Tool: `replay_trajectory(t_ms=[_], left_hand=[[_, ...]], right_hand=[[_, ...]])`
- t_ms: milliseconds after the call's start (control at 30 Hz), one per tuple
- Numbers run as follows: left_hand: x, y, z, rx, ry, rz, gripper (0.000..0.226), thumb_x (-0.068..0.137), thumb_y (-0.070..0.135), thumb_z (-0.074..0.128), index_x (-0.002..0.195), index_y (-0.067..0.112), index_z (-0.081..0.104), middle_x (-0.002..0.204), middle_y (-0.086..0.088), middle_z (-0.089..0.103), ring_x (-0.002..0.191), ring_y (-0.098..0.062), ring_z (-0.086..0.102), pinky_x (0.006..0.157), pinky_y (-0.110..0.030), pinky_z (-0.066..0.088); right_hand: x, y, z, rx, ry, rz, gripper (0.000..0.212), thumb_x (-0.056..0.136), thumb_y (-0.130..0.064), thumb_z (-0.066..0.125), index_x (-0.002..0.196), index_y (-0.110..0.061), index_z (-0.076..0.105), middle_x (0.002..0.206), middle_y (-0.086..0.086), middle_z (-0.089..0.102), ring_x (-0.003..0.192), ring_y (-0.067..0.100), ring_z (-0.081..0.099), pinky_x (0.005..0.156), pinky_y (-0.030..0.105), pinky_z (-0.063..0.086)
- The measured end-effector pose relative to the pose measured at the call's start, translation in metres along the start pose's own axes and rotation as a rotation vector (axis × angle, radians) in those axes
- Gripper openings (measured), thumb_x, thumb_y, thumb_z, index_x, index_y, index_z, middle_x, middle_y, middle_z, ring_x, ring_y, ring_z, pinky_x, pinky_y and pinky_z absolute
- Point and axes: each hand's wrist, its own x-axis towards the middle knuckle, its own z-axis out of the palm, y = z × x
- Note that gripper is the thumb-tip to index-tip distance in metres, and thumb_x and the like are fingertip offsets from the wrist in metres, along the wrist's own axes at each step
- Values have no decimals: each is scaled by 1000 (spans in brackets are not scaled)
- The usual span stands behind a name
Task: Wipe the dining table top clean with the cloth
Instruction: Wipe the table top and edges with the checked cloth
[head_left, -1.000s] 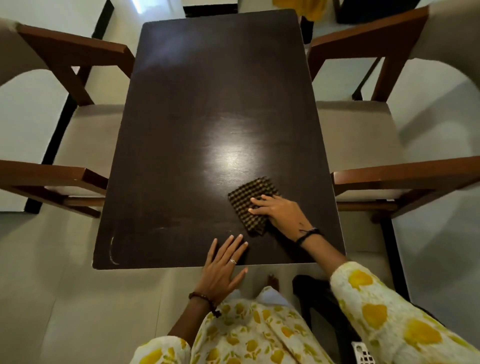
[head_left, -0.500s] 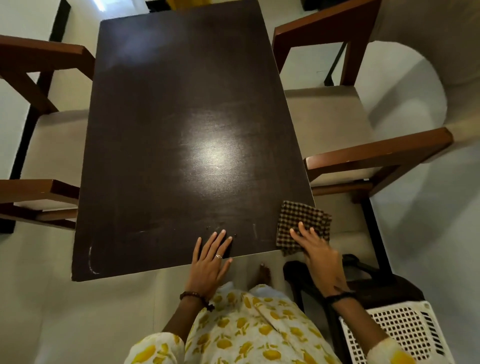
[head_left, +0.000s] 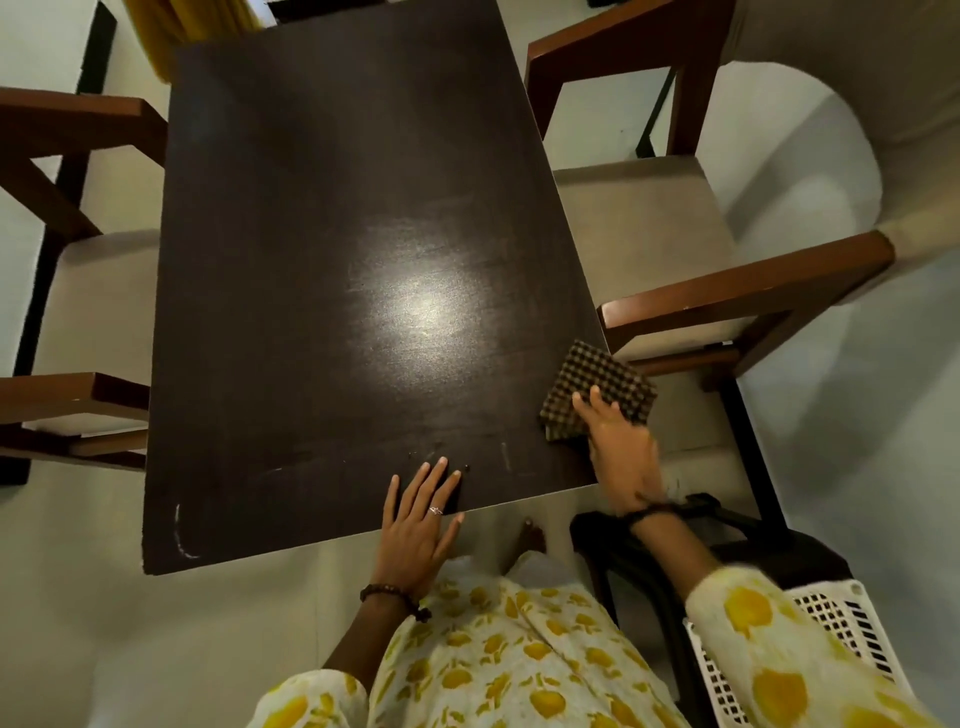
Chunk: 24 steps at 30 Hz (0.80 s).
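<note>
My right hand (head_left: 621, 457) lies flat on the checked cloth (head_left: 597, 387), fingers spread and pressing down on its near part rather than pinching it. The cloth sits at the near right corner of the dark surface (head_left: 337, 234), folded into a rough square; its left part rests on the top, while its right part hangs out past the right edge, over the gap toward the chair (head_left: 701, 260) on that side. The far half of the cloth pokes out beyond my fingertips (head_left: 577, 399), and my palm covers its near edge. The hand is a little blurred.

My left hand (head_left: 418, 519) rests palm down on the near edge of the surface, well to the left of the cloth, fingers spread and lying flat, gripping nothing. Its fingertips reach onto the top and the heel of the hand hangs off the near edge.

A pale arc-shaped mark (head_left: 179, 530) shows near the near left corner, and a few faint streaks (head_left: 506, 454) lie between my two hands. A white slatted basket (head_left: 841, 623) sits on the floor at the near right.
</note>
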Motion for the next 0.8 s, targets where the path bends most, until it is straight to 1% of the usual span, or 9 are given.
replay_trajectory(t_ms=[100, 167, 233, 300, 367, 467, 567, 667, 800], left_hand=[[0, -1, -4, 4, -14, 5, 53, 90, 40, 27, 137, 19, 37, 146, -4, 33, 136, -15, 19, 112, -37, -2], [0, -3, -6, 32, -31, 32, 52, 91, 40, 26, 137, 18, 37, 145, -4, 34, 137, -13, 19, 111, -36, 0], [-1, -9, -8, 70, -50, 69, 52, 94, 41, 21, 138, 16, 34, 145, -4, 31, 139, -5, 4, 111, -36, 1], [-2, -17, -10, 109, -52, 75, 55, 96, 43, 13, 139, 13, 31, 146, -5, 30, 139, -4, -3, 111, -37, 3], [-4, -27, -15, 105, -51, 36, 57, 96, 45, 13, 139, 13, 31, 146, -5, 29, 139, -4, -3, 111, -37, 3], [-10, -43, -23, 106, -74, 15, 56, 95, 47, 14, 141, 18, 27, 153, 3, 13, 139, -2, -6, 112, -37, 2], [-22, -61, -28, 112, -101, 17, 55, 95, 48, 12, 144, 24, 13, 154, 13, -10, 140, -5, -5, 113, -38, 2], [-36, -85, -33, 114, -124, 30, 54, 96, 48, 9, 145, 27, 2, 153, 15, -15, 140, -5, -5, 113, -37, 0], [-49, -116, -41, 172, -160, 56, 51, 96, 45, 8, 145, 29, 1, 154, 11, -6, 140, -6, -7, 113, -38, 1]], right_hand=[[-41, -4, 18, 12, -59, 14, 64, 95, 0, 34, 149, -23, 8, 159, 3, 8, 141, 24, 25, 104, 32, 41], [-53, -4, 24, 22, -83, 31, 64, 94, -5, 38, 148, -23, 11, 158, 4, 11, 142, 23, 24, 109, 36, 34], [-49, -2, 20, -37, -43, 25, 63, 93, -23, 49, 147, -25, 18, 157, 5, 18, 143, 25, 20, 116, 49, 17], [-35, 5, 14, -115, 5, 3, 76, 85, -48, 56, 147, -23, 20, 157, 9, 14, 145, 31, 10, 109, 61, -6], [-21, 13, 14, -125, -20, -44, 92, 80, -66, 48, 148, -18, 8, 158, 10, 0, 145, 29, -3, 105, 57, -16], [-12, 15, 26, -75, -51, -90, 98, 81, -66, 43, 146, -13, -7, 157, 9, -10, 145, 24, -9, 111, 46, -17], [-13, 6, 32, -14, 44, -32, 90, 83, -51, 54, 147, -8, 7, 156, 17, 8, 145, 30, 6, 114, 48, -5], [-16, -16, 37, 30, 127, 135, 84, 80, -34, 66, 145, -4, 22, 152, 25, 21, 141, 40, 21, 113, 54, 7], [-18, -53, 47, 59, 169, 289, 84, 80, -31, 66, 146, -9, 21, 152, 27, 16, 141, 41, 16, 113, 53, 0]])
